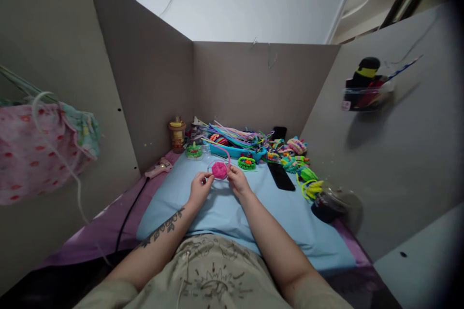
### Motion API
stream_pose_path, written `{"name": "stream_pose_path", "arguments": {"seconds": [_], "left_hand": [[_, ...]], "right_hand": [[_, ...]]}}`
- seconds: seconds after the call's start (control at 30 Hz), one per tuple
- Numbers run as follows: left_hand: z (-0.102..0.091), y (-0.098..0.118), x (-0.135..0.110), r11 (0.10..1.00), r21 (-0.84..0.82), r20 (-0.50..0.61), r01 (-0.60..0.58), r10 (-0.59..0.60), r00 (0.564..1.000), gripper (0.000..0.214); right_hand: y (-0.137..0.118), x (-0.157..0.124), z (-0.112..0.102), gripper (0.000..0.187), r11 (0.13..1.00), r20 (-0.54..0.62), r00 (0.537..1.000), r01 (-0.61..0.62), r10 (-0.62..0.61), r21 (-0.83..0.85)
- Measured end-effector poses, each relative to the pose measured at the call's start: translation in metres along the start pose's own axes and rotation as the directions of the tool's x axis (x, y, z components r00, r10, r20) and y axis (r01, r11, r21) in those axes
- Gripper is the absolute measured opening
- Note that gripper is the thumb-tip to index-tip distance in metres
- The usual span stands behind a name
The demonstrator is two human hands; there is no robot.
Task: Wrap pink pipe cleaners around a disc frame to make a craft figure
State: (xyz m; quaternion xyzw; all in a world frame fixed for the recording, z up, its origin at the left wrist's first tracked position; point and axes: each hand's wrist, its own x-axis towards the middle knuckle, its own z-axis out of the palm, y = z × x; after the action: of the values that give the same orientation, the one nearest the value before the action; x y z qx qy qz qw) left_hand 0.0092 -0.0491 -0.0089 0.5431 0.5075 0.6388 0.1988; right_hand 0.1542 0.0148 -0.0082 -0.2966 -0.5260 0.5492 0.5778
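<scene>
A round pink coil of fuzzy pipe cleaner (219, 170) is held up between my two hands, above the light blue cloth. My left hand (201, 186) is closed at its left edge, thumb and fingers pinched together. On the opposite side my right hand (238, 181) pinches the coil's right edge, where a loose pink strand rises and bends away to the upper left. Just beyond the hands lies a green fuzzy piece (247, 163) with small coloured details. Fine detail of the coil is too small to make out.
A blue tray (235, 152) piled with coloured pipe cleaners stands at the back. Finished-looking fuzzy pieces (290, 164) and a black phone (282, 176) lie right, near a dark jar (328, 203). At left are a brown cup (177, 136) and a pink corded tool (158, 168).
</scene>
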Motion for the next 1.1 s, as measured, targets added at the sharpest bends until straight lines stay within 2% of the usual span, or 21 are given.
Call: {"name": "stream_pose_path", "arguments": {"seconds": [0.17,0.37,0.7,1.1], "left_hand": [[-0.001,0.0025,-0.0003,0.999,-0.008,0.047,-0.037,0.037,0.998,0.018],[-0.0044,0.0061,-0.0019,0.998,0.005,0.038,-0.063,0.063,0.997,0.021],[-0.0022,-0.0018,-0.0006,0.999,0.05,-0.025,-0.023,0.024,0.999,0.023],[-0.0031,0.0037,-0.0023,0.99,0.078,0.003,-0.115,0.116,0.993,0.022]], "right_hand": [[-0.0006,-0.0026,0.0021,0.038,1.0,0.031,0.999,-0.013,0.013,0.017],[0.0004,-0.0056,0.0034,0.035,0.997,0.077,0.995,-0.067,0.065,0.03],[0.0029,-0.0035,0.0027,0.036,0.993,0.061,0.993,-0.104,0.1,0.055],[0.0014,-0.0065,0.0049,0.037,0.995,0.073,0.993,-0.098,0.096,0.029]]}}
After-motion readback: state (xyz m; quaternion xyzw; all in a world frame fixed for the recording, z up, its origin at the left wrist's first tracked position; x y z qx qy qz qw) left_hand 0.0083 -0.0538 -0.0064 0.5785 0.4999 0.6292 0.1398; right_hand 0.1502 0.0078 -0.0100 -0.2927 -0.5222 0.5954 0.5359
